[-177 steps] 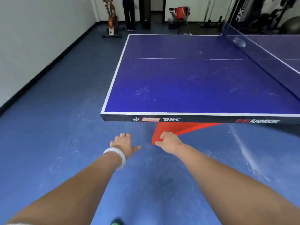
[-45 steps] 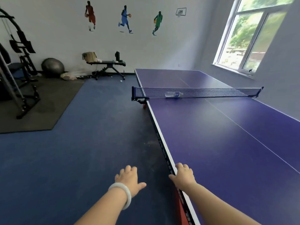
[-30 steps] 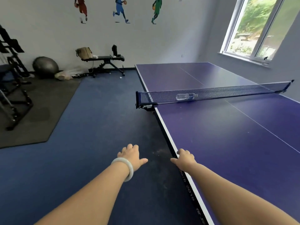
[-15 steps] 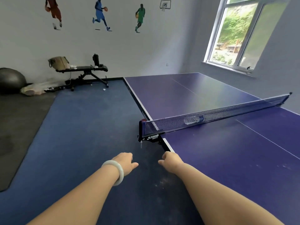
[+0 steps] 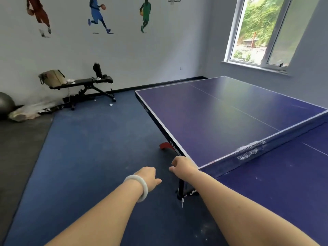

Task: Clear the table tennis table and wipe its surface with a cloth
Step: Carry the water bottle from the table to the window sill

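Left hand (image 5: 148,177), bracelet (image 5: 142,189) at wrist: arm outstretched, fingers loosely curled, empty, over floor (image 5: 88,157). Right hand (image 5: 183,166) likewise loose and empty, at table (image 5: 204,121) edge by net (image 5: 287,134) end; contact unclear. Pale blur (image 5: 248,151) at the mesh, unidentifiable. Table's right side cut off.

One head-worn wide-angle view looks forward and down from close beside the end of the net (image 5: 223,165). The table (image 5: 213,121) runs off toward 2 o'clock, the floor (image 5: 88,148) toward 10.
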`<control>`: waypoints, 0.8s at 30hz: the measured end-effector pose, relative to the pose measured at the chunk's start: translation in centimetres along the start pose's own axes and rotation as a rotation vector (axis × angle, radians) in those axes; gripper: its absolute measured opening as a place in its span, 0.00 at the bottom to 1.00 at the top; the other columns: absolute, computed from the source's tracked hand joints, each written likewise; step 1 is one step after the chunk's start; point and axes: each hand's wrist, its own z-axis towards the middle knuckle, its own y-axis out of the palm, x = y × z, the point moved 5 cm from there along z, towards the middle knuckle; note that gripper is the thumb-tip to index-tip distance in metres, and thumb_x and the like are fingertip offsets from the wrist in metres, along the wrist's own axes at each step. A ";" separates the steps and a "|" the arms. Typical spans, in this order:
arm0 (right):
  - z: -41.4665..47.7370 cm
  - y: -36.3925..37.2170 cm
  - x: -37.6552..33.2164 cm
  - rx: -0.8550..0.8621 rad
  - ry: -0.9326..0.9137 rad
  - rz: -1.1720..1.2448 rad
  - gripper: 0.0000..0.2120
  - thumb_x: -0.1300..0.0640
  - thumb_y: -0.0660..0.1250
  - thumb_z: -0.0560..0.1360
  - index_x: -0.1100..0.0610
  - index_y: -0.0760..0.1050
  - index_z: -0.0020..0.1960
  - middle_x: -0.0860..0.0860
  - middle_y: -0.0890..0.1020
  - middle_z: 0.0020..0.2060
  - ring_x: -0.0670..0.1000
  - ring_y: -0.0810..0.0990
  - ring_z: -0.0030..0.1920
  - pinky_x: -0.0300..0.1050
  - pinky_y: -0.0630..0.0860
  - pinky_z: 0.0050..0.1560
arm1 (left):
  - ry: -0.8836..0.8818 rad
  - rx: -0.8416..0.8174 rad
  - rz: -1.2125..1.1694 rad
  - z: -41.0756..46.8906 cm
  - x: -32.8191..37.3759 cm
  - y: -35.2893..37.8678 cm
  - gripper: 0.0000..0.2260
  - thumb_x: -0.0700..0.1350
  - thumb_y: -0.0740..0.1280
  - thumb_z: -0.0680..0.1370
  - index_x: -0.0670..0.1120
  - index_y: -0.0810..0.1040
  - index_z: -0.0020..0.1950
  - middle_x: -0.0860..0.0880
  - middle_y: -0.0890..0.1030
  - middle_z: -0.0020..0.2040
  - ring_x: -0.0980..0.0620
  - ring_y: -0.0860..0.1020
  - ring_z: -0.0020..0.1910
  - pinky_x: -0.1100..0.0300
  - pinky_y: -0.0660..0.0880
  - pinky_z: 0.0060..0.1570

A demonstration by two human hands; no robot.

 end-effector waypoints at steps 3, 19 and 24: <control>6.6 -0.4 -1.0 -0.040 0.048 -0.008 0.16 0.54 0.66 0.79 0.62 0.76 0.63 0.58 0.80 0.59 0.57 0.79 0.59 0.50 0.76 0.59 | -0.027 -0.021 0.006 4.8 -2.6 -2.6 0.17 0.55 0.61 0.82 0.45 0.73 0.65 0.48 0.76 0.61 0.47 0.77 0.57 0.53 0.75 0.56; 27.6 -1.7 7.7 0.023 0.533 0.195 0.19 0.56 0.67 0.77 0.66 0.74 0.63 0.60 0.81 0.58 0.59 0.81 0.57 0.52 0.78 0.55 | 0.308 -0.176 0.152 33.4 -0.1 -7.8 0.20 0.55 0.62 0.81 0.45 0.70 0.69 0.46 0.72 0.65 0.45 0.73 0.63 0.50 0.73 0.61; 28.2 -3.4 10.8 0.127 0.766 0.303 0.21 0.56 0.66 0.78 0.67 0.73 0.67 0.62 0.78 0.63 0.60 0.77 0.64 0.55 0.74 0.63 | 0.482 -0.250 0.239 41.2 3.4 -8.4 0.18 0.55 0.63 0.81 0.45 0.71 0.66 0.46 0.74 0.63 0.46 0.76 0.59 0.51 0.75 0.59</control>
